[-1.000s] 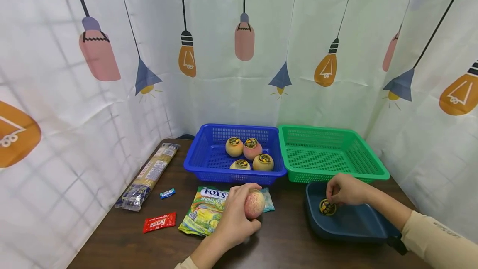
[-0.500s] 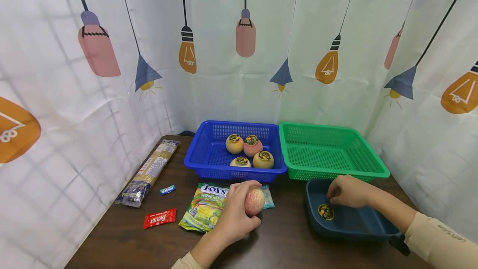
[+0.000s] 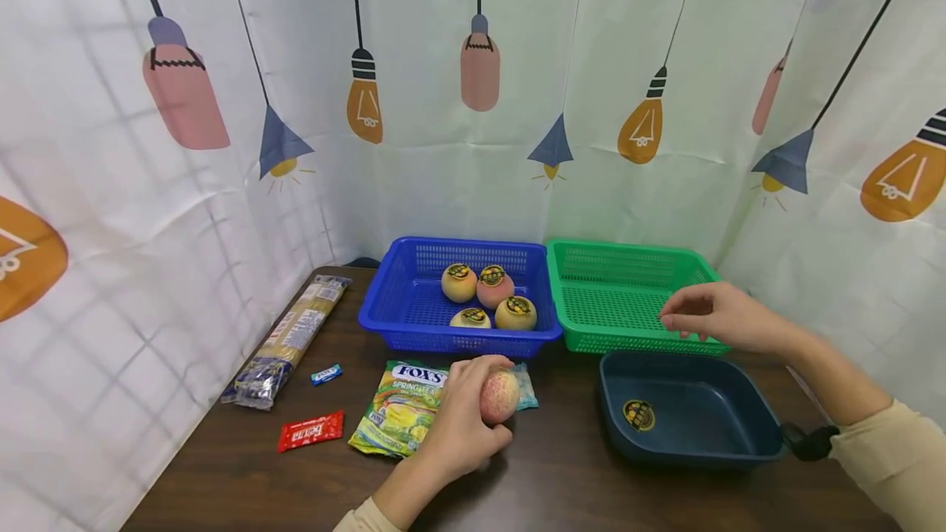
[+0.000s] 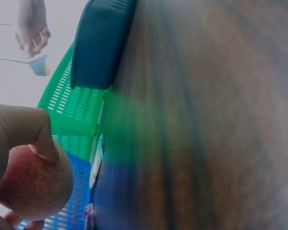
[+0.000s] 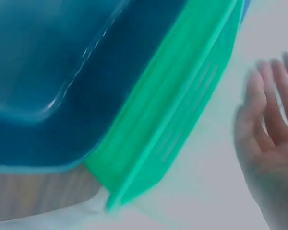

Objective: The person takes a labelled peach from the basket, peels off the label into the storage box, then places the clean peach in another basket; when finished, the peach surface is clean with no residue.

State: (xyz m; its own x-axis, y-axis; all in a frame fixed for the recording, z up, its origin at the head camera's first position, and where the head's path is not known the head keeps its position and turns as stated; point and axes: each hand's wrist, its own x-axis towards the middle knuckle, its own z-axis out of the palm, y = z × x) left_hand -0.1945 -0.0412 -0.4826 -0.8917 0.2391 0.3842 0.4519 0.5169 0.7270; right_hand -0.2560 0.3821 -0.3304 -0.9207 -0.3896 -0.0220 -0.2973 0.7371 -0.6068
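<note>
My left hand (image 3: 464,425) grips a reddish-yellow peach (image 3: 500,397) low over the table, in front of the blue basket. No sticker shows on the side of the peach facing the head camera. In the left wrist view, curled fingers surround the same peach (image 4: 41,184). My right hand (image 3: 727,318) hangs in the air above the dark blue tub (image 3: 698,396), overlapping the green basket in the head view. Its fingers are loosely bent with nothing between them; the right wrist view shows this hand (image 5: 273,129) blurred. A round black-and-gold sticker (image 3: 639,415) lies inside the tub.
Several stickered peaches sit in the blue basket (image 3: 384,318), beside the green basket (image 3: 628,302). A Fox's candy bag (image 3: 399,413), a light-blue packet (image 3: 526,388), a red candy bar (image 3: 311,431), a small blue candy (image 3: 326,374) and a long pasta pack (image 3: 288,343) lie leftward.
My right hand has let go of the sticker, leaving it in the tub, and has risen up and to the right. My left hand still holds the peach in about the same place.
</note>
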